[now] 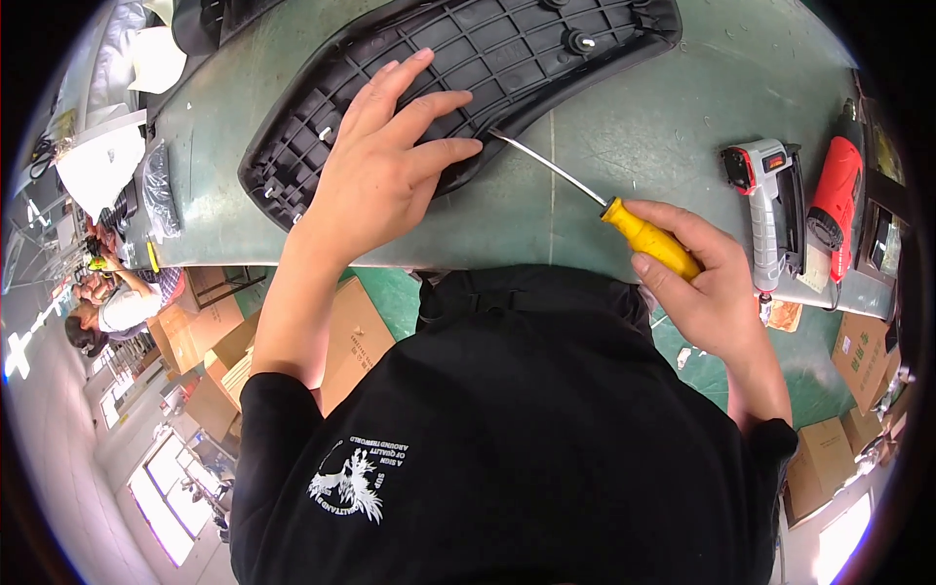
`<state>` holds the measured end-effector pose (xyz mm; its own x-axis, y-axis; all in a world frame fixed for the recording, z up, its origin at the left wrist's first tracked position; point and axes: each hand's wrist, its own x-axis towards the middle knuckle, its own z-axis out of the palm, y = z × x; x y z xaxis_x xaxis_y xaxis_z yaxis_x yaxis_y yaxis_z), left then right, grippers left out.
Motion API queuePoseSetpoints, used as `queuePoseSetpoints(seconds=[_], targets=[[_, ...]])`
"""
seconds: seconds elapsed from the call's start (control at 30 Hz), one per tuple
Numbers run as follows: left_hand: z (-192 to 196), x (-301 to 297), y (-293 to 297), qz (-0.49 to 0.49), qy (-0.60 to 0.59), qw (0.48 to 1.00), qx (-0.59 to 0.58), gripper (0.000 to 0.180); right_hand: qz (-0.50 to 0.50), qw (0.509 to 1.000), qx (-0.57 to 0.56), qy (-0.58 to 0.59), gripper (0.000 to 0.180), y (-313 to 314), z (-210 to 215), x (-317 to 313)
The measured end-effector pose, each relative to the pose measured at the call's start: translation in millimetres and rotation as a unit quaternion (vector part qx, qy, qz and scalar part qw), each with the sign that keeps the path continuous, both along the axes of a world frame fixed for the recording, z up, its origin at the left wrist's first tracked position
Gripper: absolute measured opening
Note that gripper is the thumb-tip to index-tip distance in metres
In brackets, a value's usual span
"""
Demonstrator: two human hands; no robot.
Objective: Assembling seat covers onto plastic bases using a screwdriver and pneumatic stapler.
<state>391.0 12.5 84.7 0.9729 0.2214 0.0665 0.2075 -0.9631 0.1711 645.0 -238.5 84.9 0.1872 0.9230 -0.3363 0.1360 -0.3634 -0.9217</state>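
Observation:
A long black plastic panel (507, 60) with a ribbed grid underside and a dark padded rim lies grid side up across the green table. My left hand (385, 161) rests on its grid and near edge, fingers spread. In my right hand (704, 273) is a screwdriver (648, 237) with a yellow handle and a thin metal shaft. The shaft points up and left, and its tip meets the panel's near rim, just beside my left fingertips. Pale studs stick up from the panel at its left end and near its right end.
To the right on the table (643, 136) lie a grey-and-black staple gun (765, 205) and a red power tool (837, 200). A clear plastic bag (159, 190) sits at the left edge. Cardboard boxes (356, 336) stand on the floor, and another person (132, 302) is at the far left.

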Motion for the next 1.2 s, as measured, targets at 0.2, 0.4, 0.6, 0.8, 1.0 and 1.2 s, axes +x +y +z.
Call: queuePoseSetpoints(seconds=[0.2,0.4,0.6,0.8,1.0,1.2], targets=[[-11,-2,-6,0.013,-0.075,0.997,-0.017,0.029,0.062,0.995,0.049,-0.057,0.046,7,4,7],[-12,-3,-9,0.018,-0.085,0.996,-0.032,0.024,0.096,0.991,0.036,-0.087,0.047,15,11,14],[-16,-2,-10,0.025,-0.099,0.994,-0.031,0.017,0.092,0.979,0.102,-0.15,0.042,23,13,8],[-15,-6,-4,0.006,-0.114,0.993,-0.043,0.027,0.13,0.954,0.122,-0.24,0.044,26,26,3],[-13,-7,-4,-0.009,-0.096,0.992,-0.076,0.036,0.109,0.963,0.122,-0.216,0.043,20,11,-3],[-13,-8,-1,-0.005,-0.093,0.993,-0.069,0.036,0.048,0.986,0.113,-0.113,0.04,0,-19,-19]])
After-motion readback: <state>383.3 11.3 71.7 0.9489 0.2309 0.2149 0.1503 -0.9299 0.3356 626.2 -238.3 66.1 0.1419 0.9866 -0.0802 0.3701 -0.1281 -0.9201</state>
